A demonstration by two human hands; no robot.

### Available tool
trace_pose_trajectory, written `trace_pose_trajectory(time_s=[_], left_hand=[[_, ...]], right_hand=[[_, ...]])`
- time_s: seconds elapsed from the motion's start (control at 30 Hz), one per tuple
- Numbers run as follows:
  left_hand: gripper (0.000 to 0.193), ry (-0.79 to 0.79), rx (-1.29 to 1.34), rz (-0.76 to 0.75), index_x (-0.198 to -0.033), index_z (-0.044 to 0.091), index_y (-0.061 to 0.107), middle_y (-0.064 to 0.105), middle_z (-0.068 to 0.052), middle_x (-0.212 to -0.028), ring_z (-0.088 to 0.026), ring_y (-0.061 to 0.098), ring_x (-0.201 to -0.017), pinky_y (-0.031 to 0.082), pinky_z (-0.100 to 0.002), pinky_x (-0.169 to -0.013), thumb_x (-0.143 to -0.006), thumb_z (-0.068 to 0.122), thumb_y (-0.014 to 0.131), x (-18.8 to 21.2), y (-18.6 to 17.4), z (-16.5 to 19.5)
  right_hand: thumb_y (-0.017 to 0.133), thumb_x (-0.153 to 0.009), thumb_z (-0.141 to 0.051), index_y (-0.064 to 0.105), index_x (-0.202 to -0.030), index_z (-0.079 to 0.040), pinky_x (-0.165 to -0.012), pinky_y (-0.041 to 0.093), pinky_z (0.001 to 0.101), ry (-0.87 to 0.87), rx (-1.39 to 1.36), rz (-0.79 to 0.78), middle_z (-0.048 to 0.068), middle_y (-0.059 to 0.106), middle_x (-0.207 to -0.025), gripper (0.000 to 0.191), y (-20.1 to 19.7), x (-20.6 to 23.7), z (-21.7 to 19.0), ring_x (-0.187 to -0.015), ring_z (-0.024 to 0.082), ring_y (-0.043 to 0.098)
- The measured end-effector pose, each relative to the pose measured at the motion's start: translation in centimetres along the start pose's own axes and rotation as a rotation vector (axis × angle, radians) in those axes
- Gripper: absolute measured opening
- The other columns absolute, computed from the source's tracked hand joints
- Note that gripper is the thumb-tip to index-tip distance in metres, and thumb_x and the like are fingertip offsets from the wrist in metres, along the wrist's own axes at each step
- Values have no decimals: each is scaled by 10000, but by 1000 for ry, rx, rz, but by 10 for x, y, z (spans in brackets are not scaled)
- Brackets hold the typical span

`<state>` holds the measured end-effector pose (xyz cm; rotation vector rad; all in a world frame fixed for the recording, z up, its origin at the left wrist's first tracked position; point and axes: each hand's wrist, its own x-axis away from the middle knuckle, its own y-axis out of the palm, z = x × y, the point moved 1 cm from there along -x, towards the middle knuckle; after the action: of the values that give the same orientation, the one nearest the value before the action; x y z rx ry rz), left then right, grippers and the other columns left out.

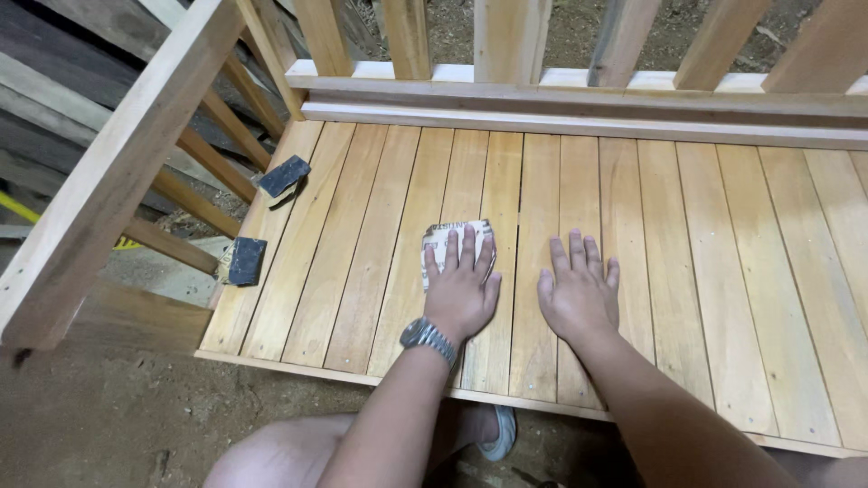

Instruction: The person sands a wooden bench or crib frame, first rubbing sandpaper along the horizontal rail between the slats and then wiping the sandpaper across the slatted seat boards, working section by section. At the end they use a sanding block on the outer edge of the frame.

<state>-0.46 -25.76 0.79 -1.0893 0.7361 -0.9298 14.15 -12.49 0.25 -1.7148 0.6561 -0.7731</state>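
Under the left hand (462,287), on the slatted seat of the pale wooden bench (687,262), lies a folded rectangular sheet of sandpaper with a printed white backing (443,237). That hand is spread flat, fingers extended, pressing the sheet down against the slats rather than gripping it; the far edge and the left part of the sheet show beyond the fingertips. A silver metal wristwatch (427,336) sits on the left wrist, nearer the bench's front edge than the sandpaper.

Just right of the sandpaper, the right hand (579,291) rests palm down and open on bare slats, holding nothing. The two hands lie side by side, close but apart.

Left of the sandpaper, at the bench's left edge, are two dark rectangular sanding blocks. The farther dark block (284,175) lies tilted on the outermost slat, near the back corner. The nearer dark block (245,260) sits at the very edge of the seat, partly overhanging it; whether it rests fully on the slat cannot be determined.

Behind the sandpaper, a back rail of unfinished timber with upright spindles (506,36) runs along the rear of the seat. A side frame of pale timber with slanted spindles (108,172) stands to the left.

Below the front edge, the person's bare knee (280,456) and a light-coloured shoe (502,434) show above a dusty earth floor (117,416).
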Motion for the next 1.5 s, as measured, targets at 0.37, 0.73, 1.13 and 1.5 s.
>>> trace_pose_trajectory(time_s=[0.37, 0.73, 1.13, 1.5], left_hand=[[703, -6, -45, -37, -1595, 142, 308, 236, -241, -1641, -444, 183, -1505, -8, -741, -1122, -956, 381, 475, 98, -19, 12], [671, -127, -7, -48, -1566, 157, 325, 224, -208, -1656, -428, 163, -1534, -12, -745, -1142, -943, 375, 453, -3, -7, -15], [726, -94, -32, -133, -1611, 157, 251, 164, -217, -1667, -455, 109, -1523, -39, -792, -1089, -955, 409, 436, 65, -18, -18], [715, -42, -49, -56, -1591, 110, 351, 211, -253, -1647, -455, 160, -1513, -12, -764, -1134, -941, 384, 463, 88, -42, 3]], right_hand=[[393, -974, -392, 301, -1588, -148, -1213, 83, 596, 26, -6, -17, 121, 178, -1690, 666, -6, -2, -10, -1562, 304, 125], [386, -981, -439, 231, -1601, -113, -1213, 32, 601, -23, -48, -51, 148, 123, -1693, 718, 4, -5, -68, -1567, 312, 73], [381, -975, -462, 182, -1615, -178, -1211, 19, 583, 1, -13, -105, 117, 66, -1696, 728, 6, -8, -68, -1562, 285, 33], [382, -968, -466, 201, -1613, -186, -1210, 27, 582, 1, -17, -100, 121, 76, -1698, 726, 1, -6, -70, -1561, 289, 41]])
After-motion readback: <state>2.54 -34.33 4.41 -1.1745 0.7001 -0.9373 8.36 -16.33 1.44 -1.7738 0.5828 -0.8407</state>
